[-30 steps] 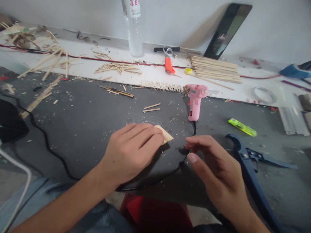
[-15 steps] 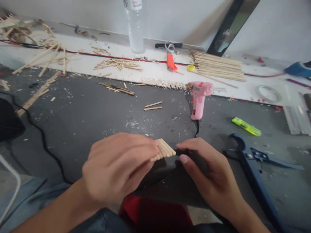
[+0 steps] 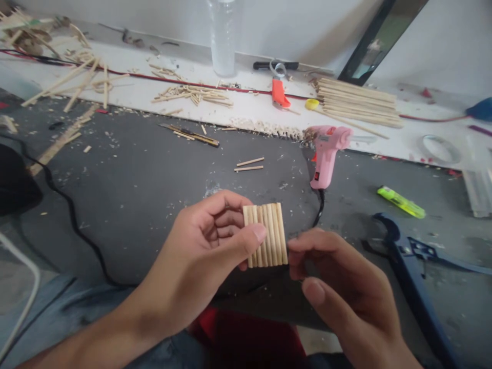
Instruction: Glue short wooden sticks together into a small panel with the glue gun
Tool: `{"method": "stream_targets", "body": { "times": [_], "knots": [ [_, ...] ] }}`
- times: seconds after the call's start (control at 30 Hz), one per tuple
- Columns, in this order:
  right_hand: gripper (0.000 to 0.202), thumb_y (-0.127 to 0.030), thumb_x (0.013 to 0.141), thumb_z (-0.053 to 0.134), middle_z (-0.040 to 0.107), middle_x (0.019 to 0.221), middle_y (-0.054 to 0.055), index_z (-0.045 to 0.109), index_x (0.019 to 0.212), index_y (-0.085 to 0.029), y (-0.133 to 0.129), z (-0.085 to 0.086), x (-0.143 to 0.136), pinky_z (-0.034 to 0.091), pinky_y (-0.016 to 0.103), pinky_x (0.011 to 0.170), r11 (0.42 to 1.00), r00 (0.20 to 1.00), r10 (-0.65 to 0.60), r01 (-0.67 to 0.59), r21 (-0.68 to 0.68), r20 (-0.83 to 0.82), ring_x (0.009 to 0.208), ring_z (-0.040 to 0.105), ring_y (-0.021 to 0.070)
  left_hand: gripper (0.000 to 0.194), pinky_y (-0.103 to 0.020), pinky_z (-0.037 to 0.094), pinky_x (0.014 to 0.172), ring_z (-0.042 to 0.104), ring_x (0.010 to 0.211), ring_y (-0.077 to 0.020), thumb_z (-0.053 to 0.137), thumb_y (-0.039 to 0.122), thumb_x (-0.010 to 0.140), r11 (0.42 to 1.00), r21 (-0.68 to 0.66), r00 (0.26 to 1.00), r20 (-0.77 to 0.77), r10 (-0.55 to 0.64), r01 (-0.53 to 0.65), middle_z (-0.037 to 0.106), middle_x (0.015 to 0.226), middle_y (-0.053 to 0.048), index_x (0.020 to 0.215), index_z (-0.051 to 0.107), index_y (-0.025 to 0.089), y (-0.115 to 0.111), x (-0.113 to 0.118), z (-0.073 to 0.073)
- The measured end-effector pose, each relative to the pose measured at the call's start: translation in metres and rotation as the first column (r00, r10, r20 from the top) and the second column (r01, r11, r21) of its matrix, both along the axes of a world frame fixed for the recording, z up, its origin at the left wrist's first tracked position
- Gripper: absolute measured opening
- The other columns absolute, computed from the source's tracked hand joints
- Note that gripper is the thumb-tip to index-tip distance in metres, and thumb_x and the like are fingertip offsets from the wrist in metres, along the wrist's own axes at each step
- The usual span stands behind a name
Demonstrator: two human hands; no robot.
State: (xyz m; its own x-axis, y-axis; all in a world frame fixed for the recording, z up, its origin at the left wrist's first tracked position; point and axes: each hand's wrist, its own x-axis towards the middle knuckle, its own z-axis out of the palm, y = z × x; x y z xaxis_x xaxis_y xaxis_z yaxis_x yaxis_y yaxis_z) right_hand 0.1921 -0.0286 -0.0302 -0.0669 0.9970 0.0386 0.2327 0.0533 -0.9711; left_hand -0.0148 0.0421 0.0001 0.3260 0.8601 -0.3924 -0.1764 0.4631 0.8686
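A small square panel of wooden sticks [image 3: 273, 236], laid side by side, faces me above the table's front edge. My left hand [image 3: 215, 246] pinches its left part, thumb across the front and fingers behind. Close by the panel's right edge is my right hand [image 3: 342, 277], its thumb and fingers apart with nothing seen between them; whether a fingertip touches the edge I cannot tell. Two loose short sticks [image 3: 249, 168] lie on the dark table beyond. Behind them to the right stands a pink glue gun [image 3: 326, 156].
A blue pipe cutter [image 3: 407, 277] lies at the right, near a yellow-green box cutter [image 3: 401, 202]. A craft knife [image 3: 190, 135] rests farther back. Along the white ledge are cut stick pieces [image 3: 192, 95], a row of long sticks [image 3: 359, 102] and a clear bottle [image 3: 223, 41]. A black cable [image 3: 73, 215] crosses the left.
My left hand has turned the stick panel from a slanted, edge-on pose to face me. My right hand has shifted slightly right and down. The camera view has moved a little.
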Motion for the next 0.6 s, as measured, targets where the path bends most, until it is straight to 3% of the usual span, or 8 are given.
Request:
{"method": "stream_targets", "body": {
  "times": [0.23, 0.6],
  "knots": [
    [0.020, -0.032, 0.100, 0.070, 0.063, 0.090, -0.003, 0.065, 0.119, -0.030, 0.007, 0.003, -0.003, 0.049, 0.018, 0.067, 0.997, 0.997, 0.082, -0.082, 0.010, 0.016, 0.076, 0.058, 0.0095, 0.017, -0.011, 0.047, 0.056, 0.055, 0.065, -0.0066, 0.080, 0.015, 0.082, 0.998, 0.002, 0.998, -0.033, -0.055, 0.055, 0.064, 0.073, 0.005, 0.092, 0.069, 0.023, -0.004, 0.005, -0.001],
    [0.013, -0.032, 0.102, 0.068, 0.066, 0.093, -0.003, 0.064, 0.115, -0.032, 0.011, 0.003, -0.001, 0.050, 0.017, 0.068, 0.998, 0.998, 0.060, -0.059, -0.034, 0.032, 0.080, 0.061, 0.0101, 0.017, -0.012, 0.045, 0.058, 0.053, 0.064, -0.0061, 0.079, 0.013, 0.080, 0.986, -0.041, 0.987, -0.017, -0.161, 0.160, 0.059, 0.069, 0.007, 0.088, 0.065, 0.019, -0.012, 0.011, 0.002]
  ]
}}
